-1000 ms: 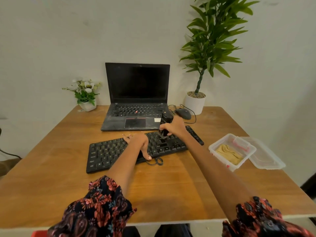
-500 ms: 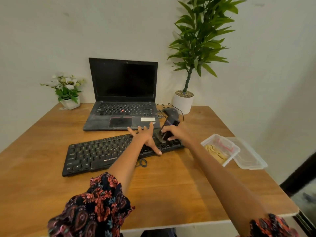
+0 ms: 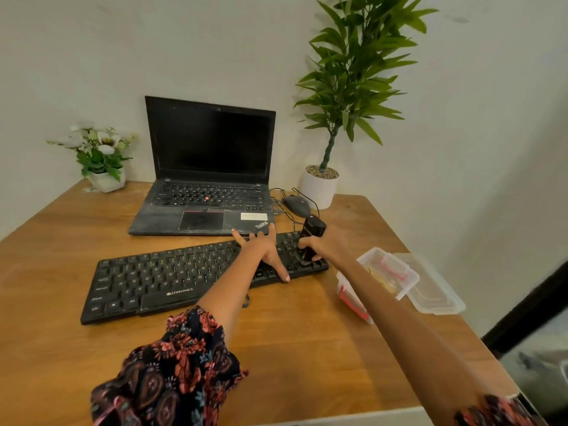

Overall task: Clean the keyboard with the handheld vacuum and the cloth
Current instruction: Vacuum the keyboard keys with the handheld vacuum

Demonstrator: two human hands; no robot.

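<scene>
A black keyboard point(image 3: 159, 281) lies slanted across the middle of the wooden desk point(image 3: 292, 348). My left hand point(image 3: 264, 250) rests flat on its right half with fingers spread. My right hand point(image 3: 329, 247) grips a small black handheld vacuum point(image 3: 312, 235), which stands tilted with its lower end on the keys at the keyboard's right end. A yellow cloth point(image 3: 381, 279) lies inside a clear plastic box point(image 3: 376, 278) to the right of the keyboard.
An open black laptop point(image 3: 209, 179) sits behind the keyboard. A grey mouse point(image 3: 296, 204) with its cable lies beside it. A white pot with a tall green plant point(image 3: 319, 186) stands at the back right, a small flower pot point(image 3: 104, 176) at the back left. The box's lid point(image 3: 430, 287) lies beside the box.
The vacuum and my right hand have moved toward the keyboard's right end. My left hand has slid right along the keys and spread its fingers. The view has turned right.
</scene>
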